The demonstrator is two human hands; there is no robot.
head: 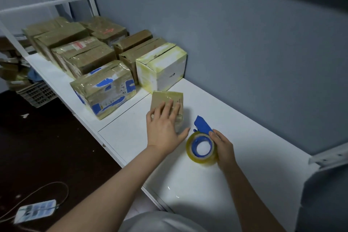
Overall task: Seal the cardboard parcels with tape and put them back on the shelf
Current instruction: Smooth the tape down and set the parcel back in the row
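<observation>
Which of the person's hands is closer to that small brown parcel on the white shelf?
The left. The left hand lies flat on top of the small brown parcel; the right hand is off to the parcel's right, gripping the tape roll.

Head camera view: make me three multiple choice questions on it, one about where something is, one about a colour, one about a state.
1. Where does the small parcel lie?
A. on the dark floor
B. on top of the stacked parcels
C. on the white shelf, near the white box

2. What colour is the core of the tape roll?
A. red
B. blue
C. black

3. What is the left hand doing?
A. resting flat on the small parcel
B. gripping the tape roll
C. hanging clear of the shelf

Answers:
1 C: it sits on the shelf board just in front of the white box.
2 B: the ring inside the clear tape is blue.
3 A: its straight fingers lie over the parcel's top, while the right hand holds the roll.
</observation>
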